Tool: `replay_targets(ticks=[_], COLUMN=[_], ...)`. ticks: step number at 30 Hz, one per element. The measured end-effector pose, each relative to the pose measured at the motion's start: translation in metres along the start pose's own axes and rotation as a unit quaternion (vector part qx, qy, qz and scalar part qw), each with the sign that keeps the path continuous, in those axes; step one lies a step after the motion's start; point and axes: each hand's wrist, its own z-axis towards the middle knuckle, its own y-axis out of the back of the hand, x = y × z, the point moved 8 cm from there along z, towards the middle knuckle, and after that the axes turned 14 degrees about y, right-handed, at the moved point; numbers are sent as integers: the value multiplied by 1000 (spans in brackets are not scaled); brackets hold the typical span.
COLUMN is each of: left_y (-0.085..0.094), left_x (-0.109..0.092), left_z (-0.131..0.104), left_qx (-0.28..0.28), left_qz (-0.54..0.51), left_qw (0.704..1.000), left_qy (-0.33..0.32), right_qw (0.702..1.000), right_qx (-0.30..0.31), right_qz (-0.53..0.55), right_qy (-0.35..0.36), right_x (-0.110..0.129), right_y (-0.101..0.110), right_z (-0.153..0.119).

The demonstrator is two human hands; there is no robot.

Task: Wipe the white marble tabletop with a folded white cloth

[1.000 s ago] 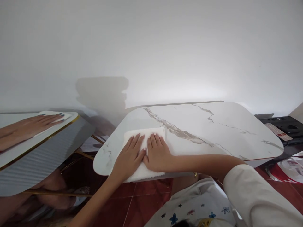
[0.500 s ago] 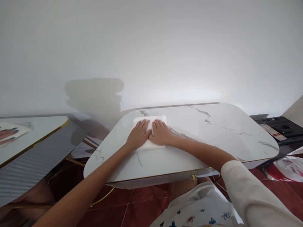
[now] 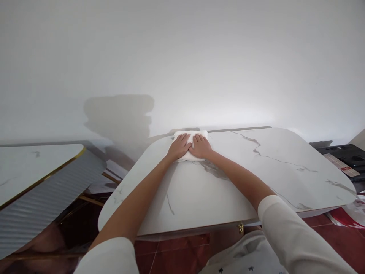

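Note:
A folded white cloth [image 3: 190,155] lies flat at the far edge of the white marble-patterned tabletop [image 3: 196,198], close to the wall. My left hand [image 3: 179,147] rests palm down on its left half, fingers stretched forward. On the right half, my right hand [image 3: 201,146] presses down the same way, fingers laid out flat. The thumbs meet or nearly meet in the middle of the cloth. Parts of the cloth are hidden under both hands.
A pale wall [image 3: 199,68] stands right behind the table. To the left is a second marble-patterned table [image 3: 34,163] with a gold edge and ribbed side. A black appliance [image 3: 348,160] sits at the right, above a red and white bag [image 3: 348,213].
Both hands and the cloth have slid forward, away from me, to the table's far edge. Another person's hand and cloth on the left table have gone out of view.

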Motion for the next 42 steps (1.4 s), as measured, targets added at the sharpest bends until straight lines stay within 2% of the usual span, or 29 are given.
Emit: replay_targets(ticks=[8, 13, 16, 23, 30, 35, 37, 42], left_y=[-11, -15, -18, -27, -18, -16, -13, 4], left_x=[9, 9, -2, -41, -48, -44, -42, -46], left_z=[43, 56, 56, 56, 40, 21, 9, -34], left_qx=[12, 9, 0, 5, 1, 27, 32, 12], left_qz=[-25, 1, 17, 9, -18, -15, -12, -18], left_qw=[999, 999, 1000, 1000, 998, 999, 999, 995], left_qy=[32, 31, 13, -15, -54, -41, -40, -97], right_qw=[999, 999, 999, 998, 996, 996, 997, 996], right_qx=[-4, -19, -22, -18, -18, -9, -9, -30], right_qz=[-8, -20, -18, -26, -25, -18, -17, -2], right_qy=[-38, -36, -29, -51, -85, -82, -77, -85], right_x=[-25, -31, -38, -64, -55, -35, -23, 10], right_y=[-4, -3, -1, 10, 10, 13, 14, 16], right_z=[29, 35, 29, 4, -8, -24, -32, -57])
